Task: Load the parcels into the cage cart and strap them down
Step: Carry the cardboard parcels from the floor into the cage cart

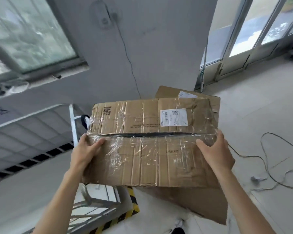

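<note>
A large brown cardboard parcel (142,149), wrapped in clear tape with a white shipping label, is held up at chest height in the middle of the view. My left hand (86,149) grips its left edge with the thumb on top. My right hand (215,149) grips its right edge the same way. A second cardboard parcel (172,92) lies on the floor behind it, mostly hidden. The metal cage cart (95,205) with a yellow-black striped edge (134,206) shows below the parcel at the lower left.
A white low unit with dark vents (32,141) stands along the left wall under a window. Loose cables (274,166) trail across the floor at the right. Glass doors (252,31) are at the back right. A flat piece of cardboard (201,205) lies below the held parcel.
</note>
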`<state>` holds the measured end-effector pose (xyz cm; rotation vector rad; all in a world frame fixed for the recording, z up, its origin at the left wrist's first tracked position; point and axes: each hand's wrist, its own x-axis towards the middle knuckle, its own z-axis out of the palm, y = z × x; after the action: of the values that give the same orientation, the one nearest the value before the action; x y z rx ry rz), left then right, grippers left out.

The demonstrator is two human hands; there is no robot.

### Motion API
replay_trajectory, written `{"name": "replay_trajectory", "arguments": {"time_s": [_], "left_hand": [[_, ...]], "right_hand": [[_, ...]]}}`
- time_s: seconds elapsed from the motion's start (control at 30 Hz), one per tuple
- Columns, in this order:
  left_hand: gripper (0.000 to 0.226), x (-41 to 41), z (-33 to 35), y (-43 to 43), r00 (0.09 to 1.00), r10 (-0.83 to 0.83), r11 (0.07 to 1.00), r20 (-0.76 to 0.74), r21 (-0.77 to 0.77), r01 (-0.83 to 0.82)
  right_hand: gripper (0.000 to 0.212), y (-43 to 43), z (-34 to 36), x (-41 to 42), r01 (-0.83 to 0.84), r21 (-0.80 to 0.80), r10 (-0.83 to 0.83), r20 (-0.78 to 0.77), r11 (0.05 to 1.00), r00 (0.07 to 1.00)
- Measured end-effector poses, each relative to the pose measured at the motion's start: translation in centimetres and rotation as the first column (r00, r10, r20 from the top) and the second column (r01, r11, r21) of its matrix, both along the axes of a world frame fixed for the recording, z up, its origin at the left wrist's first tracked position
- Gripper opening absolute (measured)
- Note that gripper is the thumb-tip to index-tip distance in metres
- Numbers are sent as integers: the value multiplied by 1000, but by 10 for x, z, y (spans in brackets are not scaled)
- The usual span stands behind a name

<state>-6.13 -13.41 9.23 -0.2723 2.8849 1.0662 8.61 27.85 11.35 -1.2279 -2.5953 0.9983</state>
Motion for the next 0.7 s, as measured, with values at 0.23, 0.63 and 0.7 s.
{"name": "replay_trajectory", "arguments": {"time_s": [0.23,0.63,0.7], "left_hand": [[110,79,62,-214,934,338,941,-118,44,-335],[100,225,83,-520,711,685,716,-159,-33,-697],[100,226,75,-552,702,695,707,-155,-34,-707]], "right_hand": [[89,-187,34,-57,-310,-13,304,-149,951,941],[92,-524,23,-74,-651,-109,625,-200,751,755],[92,-557,18,-81,-668,-111,645,-186,736,741]]}}
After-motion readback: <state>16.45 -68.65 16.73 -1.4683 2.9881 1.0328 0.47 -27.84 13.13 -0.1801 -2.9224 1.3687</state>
